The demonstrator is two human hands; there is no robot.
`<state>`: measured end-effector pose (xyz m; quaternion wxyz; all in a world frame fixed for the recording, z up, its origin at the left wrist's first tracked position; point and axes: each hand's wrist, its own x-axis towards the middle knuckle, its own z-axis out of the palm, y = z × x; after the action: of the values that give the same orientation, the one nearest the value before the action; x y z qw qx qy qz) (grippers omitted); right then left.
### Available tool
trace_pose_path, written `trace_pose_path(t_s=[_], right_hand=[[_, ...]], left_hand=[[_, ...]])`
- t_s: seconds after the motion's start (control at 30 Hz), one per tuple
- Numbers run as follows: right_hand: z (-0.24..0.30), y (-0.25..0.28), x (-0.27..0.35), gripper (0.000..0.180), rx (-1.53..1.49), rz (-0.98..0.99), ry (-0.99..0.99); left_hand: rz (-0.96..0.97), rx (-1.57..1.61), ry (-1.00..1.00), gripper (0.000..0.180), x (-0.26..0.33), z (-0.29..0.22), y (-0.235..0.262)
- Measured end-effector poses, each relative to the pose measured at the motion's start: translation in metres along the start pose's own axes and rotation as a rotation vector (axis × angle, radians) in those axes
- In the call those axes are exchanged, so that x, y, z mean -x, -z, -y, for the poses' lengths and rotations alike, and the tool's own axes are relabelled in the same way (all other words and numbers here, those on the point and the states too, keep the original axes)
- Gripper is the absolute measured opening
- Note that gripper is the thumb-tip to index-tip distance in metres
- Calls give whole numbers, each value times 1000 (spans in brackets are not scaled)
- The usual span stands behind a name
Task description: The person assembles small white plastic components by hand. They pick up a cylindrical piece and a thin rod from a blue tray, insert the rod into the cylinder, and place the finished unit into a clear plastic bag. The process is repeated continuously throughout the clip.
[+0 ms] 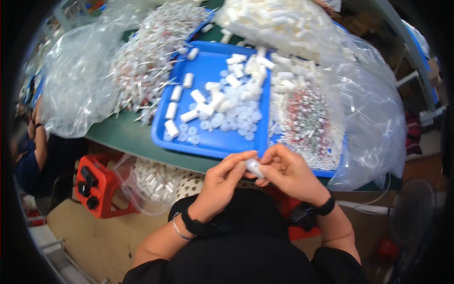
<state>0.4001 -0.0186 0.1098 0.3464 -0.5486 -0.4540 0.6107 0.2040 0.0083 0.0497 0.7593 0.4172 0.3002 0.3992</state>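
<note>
I pinch a small white tube [254, 167] between both hands, left hand [221, 182] and right hand [287, 173], just below the blue tray [208, 71]. It seems capped already; I should keep it straight and press evenly.

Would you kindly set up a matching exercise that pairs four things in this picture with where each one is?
Things:
1. small white tube
2. blue tray
3. red box with black knobs
4. clear bag of thin white sticks

Places:
A. below the table edge, on the person's left
B. on the green table, left of the tray
C. between the fingertips of the left hand and the right hand
D. on the table, just beyond the hands, holding white tubes and round caps

Pairs: 1-C, 2-D, 3-A, 4-B
</note>
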Motion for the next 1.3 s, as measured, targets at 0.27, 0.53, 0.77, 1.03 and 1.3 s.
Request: trace_pose_path(t_s=[0.27,0.53,0.77,1.03,1.3], right_hand=[[2,42,28,16,707,-275,301],[-23,183,47,25,1481,-776,186],[0,205,4,24,1615,-729,199],[-4,213,-4,20,1656,-608,141],[14,188,33,28,1420,-753,215]], left_hand=[[20,108,116,46,-4,-12,-8],[152,332,286,19,-8,-6,-10],[266,177,351,12,-9,-7,-17],[203,206,377,17,-10,-6,-7],[151,392,272,29,-19,-16,4]])
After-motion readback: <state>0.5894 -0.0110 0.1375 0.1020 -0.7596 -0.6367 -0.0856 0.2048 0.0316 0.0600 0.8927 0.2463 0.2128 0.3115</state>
